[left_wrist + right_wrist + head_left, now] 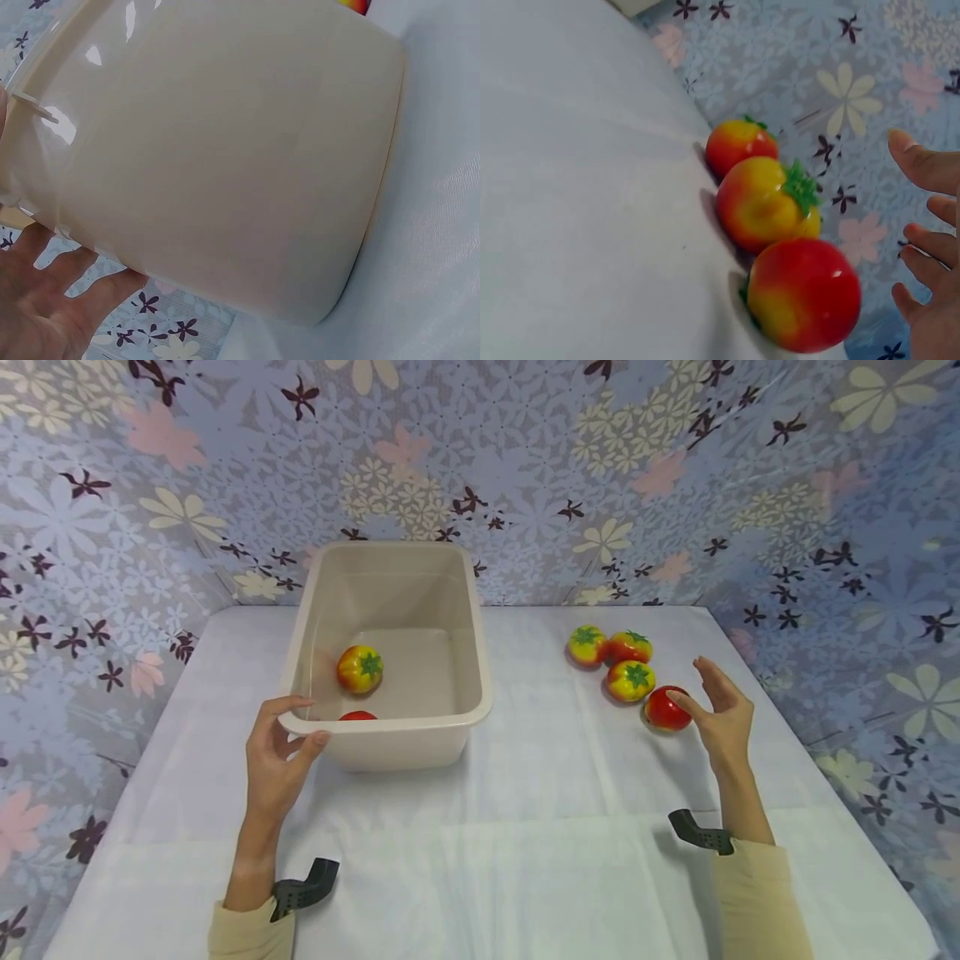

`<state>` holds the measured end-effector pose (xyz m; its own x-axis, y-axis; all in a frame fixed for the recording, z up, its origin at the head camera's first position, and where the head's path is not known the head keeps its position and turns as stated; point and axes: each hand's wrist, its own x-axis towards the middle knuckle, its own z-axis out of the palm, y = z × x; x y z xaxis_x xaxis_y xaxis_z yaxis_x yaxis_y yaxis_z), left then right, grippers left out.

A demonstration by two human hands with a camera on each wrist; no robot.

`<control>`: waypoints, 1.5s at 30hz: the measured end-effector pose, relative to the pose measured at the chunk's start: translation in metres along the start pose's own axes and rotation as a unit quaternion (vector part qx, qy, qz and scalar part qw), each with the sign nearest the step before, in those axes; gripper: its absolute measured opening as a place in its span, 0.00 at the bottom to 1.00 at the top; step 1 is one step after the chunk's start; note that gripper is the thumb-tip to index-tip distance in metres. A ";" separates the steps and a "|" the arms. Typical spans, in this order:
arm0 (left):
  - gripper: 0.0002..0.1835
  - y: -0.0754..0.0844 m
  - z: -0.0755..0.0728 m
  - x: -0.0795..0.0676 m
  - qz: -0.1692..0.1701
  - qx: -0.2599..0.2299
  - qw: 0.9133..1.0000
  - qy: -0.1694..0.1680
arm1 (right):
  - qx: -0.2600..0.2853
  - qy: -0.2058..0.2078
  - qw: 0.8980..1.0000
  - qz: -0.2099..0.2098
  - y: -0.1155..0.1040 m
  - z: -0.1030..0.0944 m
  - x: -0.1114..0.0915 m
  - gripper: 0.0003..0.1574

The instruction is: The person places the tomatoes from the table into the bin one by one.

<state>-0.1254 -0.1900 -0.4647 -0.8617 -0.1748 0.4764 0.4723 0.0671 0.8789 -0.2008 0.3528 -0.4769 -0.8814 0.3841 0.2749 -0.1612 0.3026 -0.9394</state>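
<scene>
My left hand (281, 760) holds the near left corner of a beige plastic bin (405, 724). Its thumb lies at the front rim and its fingers at the left side; the left wrist view shows those fingers along the outer wall (225, 165). Inside the bin lie a yellow-red toy tomato (360, 669) with a green top and a red one (357, 715), mostly hidden by the rim. My right hand (723, 722) is spread beside a red toy tomato (663, 710), its thumb overlapping it in the head view. In the right wrist view, a gap shows between fingers and tomato (806, 296).
Left of the right hand sit three more yellow-red toy tomatoes, one at the left (587, 646), one behind (630, 647) and one in front (630, 682). A white cloth (525, 852) covers the table. Flower-patterned fabric (525, 468) rises behind and at both sides.
</scene>
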 end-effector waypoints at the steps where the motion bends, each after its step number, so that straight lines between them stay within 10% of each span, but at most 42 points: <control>1: 0.23 0.000 0.000 0.000 0.001 -0.003 1.000 -0.001 | -0.007 0.002 1.000 0.008 0.003 0.000 0.000 0.39; 21: 0.24 0.000 0.000 0.000 -0.011 0.023 1.000 0.004 | -0.111 -0.069 0.988 0.080 0.038 -0.003 -0.003 0.46; 45: 0.24 0.000 0.000 0.000 -0.009 -0.003 1.000 0.000 | -0.133 -0.060 0.979 0.140 0.036 -0.005 -0.002 0.44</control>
<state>-0.1256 -0.1904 -0.4649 -0.8697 -0.1760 0.4611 0.4585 0.0580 0.8868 -0.2024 0.3667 -0.5101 -0.9230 0.3840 -0.0259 0.2009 0.4233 -0.8834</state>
